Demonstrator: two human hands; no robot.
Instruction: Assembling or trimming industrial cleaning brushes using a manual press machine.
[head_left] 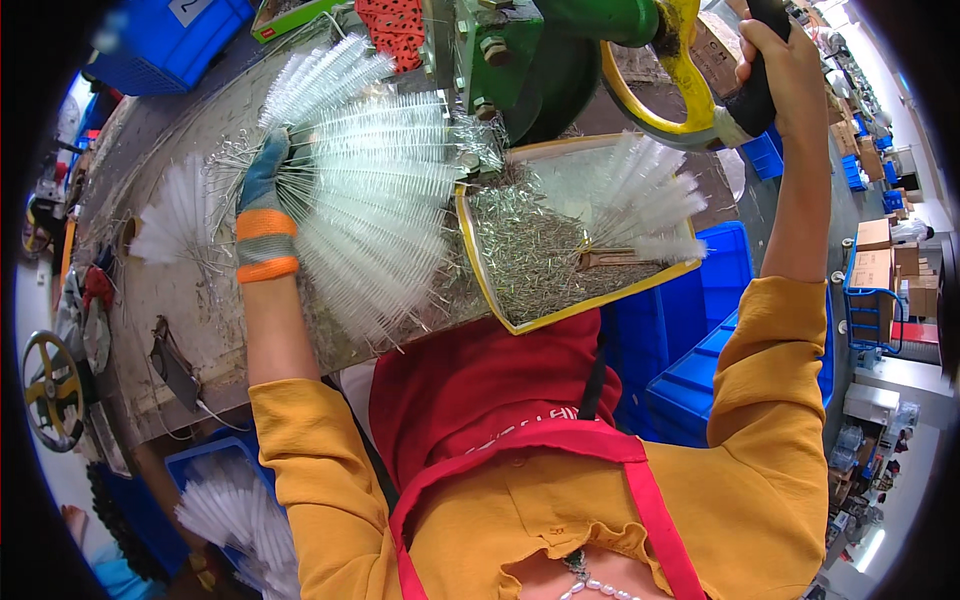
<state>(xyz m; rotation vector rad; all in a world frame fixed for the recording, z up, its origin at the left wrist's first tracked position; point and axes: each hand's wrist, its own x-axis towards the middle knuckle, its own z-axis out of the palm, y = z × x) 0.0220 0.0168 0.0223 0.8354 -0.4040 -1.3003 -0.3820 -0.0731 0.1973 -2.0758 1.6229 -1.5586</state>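
My left hand (265,190), in a blue, grey and orange work glove, is closed round the wire stems of a fan of white bristle tube brushes (375,180). The fan's right-hand tips reach the base of a green hand press (520,60). My bare right hand (785,70), raised at the upper right, grips the black handle (755,100) of the press's yellow lever (685,90). Below the press a yellow-rimmed tray (590,312) holds many short wire bits (530,240) and a few more brushes (645,195).
More brushes (170,220) lie on the worn bench (150,330) at left. Blue crates stand at the upper left (175,45) and right of my lap (690,370). A blue bin at lower left holds white brushes (240,510). A red spotted cloth (390,30) lies beside the press.
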